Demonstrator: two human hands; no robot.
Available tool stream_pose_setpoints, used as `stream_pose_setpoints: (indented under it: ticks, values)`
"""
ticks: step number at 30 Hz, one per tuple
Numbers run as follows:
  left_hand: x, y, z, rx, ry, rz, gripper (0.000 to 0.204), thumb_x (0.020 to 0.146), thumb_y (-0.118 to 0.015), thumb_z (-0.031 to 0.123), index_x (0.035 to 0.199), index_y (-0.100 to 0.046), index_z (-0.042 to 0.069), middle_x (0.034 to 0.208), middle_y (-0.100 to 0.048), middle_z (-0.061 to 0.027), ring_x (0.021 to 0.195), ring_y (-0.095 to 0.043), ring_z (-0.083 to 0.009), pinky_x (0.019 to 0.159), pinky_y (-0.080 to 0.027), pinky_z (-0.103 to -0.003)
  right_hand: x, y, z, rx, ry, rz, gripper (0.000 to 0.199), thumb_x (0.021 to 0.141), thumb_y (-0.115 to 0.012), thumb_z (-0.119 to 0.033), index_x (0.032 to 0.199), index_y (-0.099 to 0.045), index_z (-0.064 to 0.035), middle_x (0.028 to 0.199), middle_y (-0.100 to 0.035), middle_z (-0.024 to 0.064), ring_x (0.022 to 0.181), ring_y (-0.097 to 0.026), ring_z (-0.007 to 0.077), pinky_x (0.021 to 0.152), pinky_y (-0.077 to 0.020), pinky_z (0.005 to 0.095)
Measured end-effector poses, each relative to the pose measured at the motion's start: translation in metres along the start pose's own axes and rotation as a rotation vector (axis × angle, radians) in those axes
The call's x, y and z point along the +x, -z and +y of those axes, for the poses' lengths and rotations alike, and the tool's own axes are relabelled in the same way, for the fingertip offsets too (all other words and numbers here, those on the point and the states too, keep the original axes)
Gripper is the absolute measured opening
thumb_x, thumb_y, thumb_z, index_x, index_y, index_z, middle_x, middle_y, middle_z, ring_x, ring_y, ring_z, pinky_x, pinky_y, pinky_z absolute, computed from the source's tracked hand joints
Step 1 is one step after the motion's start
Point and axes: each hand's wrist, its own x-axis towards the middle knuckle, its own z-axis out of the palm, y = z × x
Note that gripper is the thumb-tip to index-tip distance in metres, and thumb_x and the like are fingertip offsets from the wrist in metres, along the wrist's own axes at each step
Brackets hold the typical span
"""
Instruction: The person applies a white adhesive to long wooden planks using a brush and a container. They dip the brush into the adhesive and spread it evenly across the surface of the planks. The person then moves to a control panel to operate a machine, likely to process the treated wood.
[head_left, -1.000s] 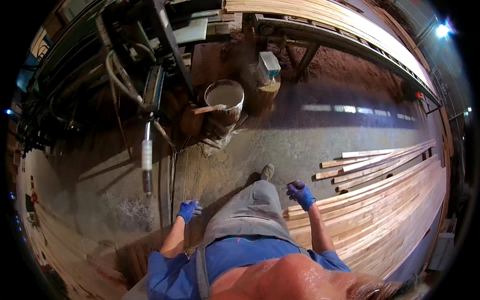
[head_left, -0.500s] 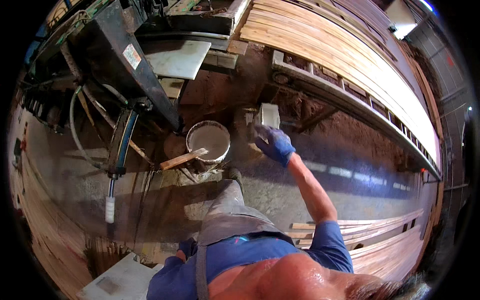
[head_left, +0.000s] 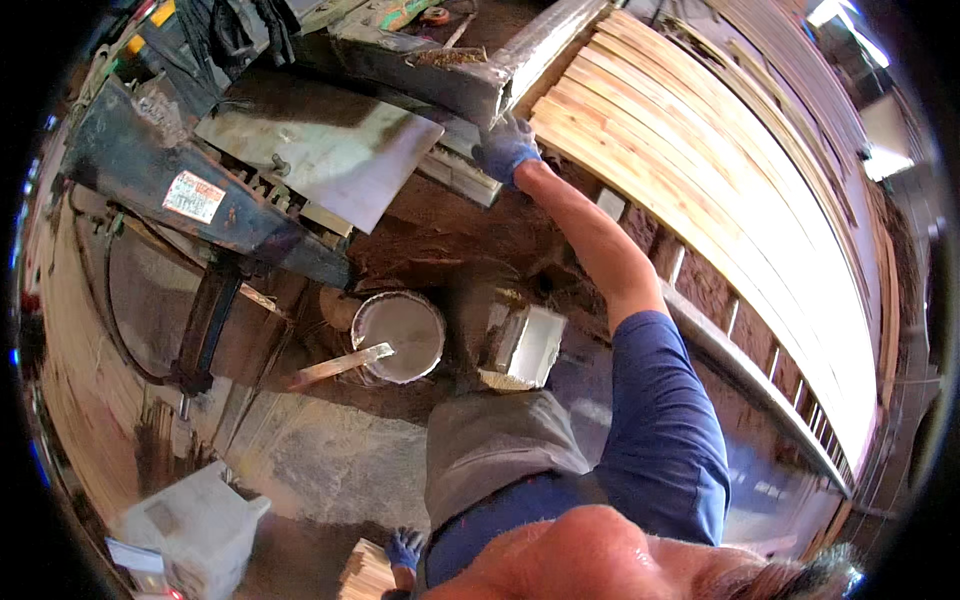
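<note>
We record two gloved hands. The right hand [head_left: 505,148], in a blue glove, is stretched far forward with its fingers curled over the near end of the long wooden boards [head_left: 700,170] that lie side by side on a raised rack; the boards are too many and too closely packed for us to count, and we cannot tell which single board the fingers press. Just left of that hand sit one flat grey metal plate [head_left: 320,145] and the dark frame of one machine [head_left: 200,200]. The left hand [head_left: 404,548], also blue-gloved, hangs low beside the body, resting at one small stack of wood pieces [head_left: 368,572]; its grip is hidden from us. Between the two hands, on the floor, we count one round white bucket [head_left: 398,335] with one wooden stick [head_left: 340,366] leaning across its rim, and one pale block [head_left: 530,345] just right of it. One white plastic container [head_left: 190,525] stands left of the left hand.
</note>
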Motion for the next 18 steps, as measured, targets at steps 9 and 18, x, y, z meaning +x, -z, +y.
stream_pose_setpoints:
  ticks: [9, 18]
  values:
    - [-0.105, -0.067, -0.189, 0.237, -0.090, 0.074, 0.037, 0.092, -0.054, 0.033, 0.113, -0.057, 0.003, 0.100, -0.066, -0.0174, 0.085, -0.064, -0.0328, 0.072, -0.054, -0.046, 0.069, -0.039, 0.016, 0.159, 0.006, -0.075, 0.040, 0.092, -0.045, -0.037, 0.121, -0.059, -0.0138, 0.116, -0.062, 0.0103, 0.104, -0.057, 0.0294, 0.084, -0.0420, 0.0447]
    - [-0.074, -0.186, -0.085, 0.492, -0.452, -0.097, 0.025, 0.093, -0.054, 0.020, 0.109, -0.059, 0.001, 0.093, -0.066, -0.0159, 0.080, -0.066, -0.0289, 0.067, -0.057, -0.042, 0.040, -0.003, 0.049, 0.188, 0.186, 0.013, 0.018, 0.081, -0.059, -0.019, 0.090, -0.074, -0.0118, 0.094, -0.069, 0.0103, 0.094, -0.064, 0.0310, 0.064, -0.0483, 0.0453]
